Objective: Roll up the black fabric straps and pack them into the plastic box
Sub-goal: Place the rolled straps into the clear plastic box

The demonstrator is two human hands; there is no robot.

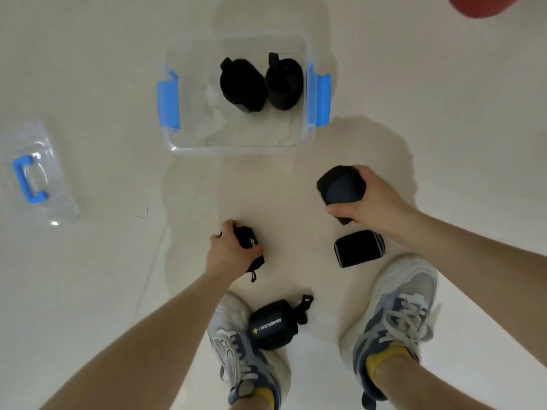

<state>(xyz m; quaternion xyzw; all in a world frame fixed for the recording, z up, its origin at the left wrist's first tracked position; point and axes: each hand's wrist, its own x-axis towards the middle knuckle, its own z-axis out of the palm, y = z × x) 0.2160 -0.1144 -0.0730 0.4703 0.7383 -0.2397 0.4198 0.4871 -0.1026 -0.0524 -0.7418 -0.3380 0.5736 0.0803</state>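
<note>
Plastic box (pixel 236 150): clear, with a blue latch (pixel 168 99) on each side; it stands open on the floor (pixel 88 69), ahead of both hands.
Packed straps: two rolled black straps lie side by side in the far part of the box, the left packed roll (pixel 241 84) touching the right packed roll (pixel 284 84).
Right hand (pixel 371 199): fingers and thumb curl round a rolled black strap (pixel 342 184), held between the box and the right shoe (pixel 396 315).
Left hand (pixel 229 250): fingers close over a smaller black roll (pixel 249 241) low at the floor; a short cord tail hangs below it.
Grey-edged roll (pixel 358 248): lies on the floor just beside the right shoe, below the right hand.
Lettered roll (pixel 272 327): black with white print, resting against the left shoe (pixel 242 350), its loop end sticking out to the right.
Lid (pixel 38 173): clear with a blue handle, lying on the floor well apart to the left of the box.
Red object (pixel 479 4): partly cut off at the top right corner; what it is cannot be told.
</note>
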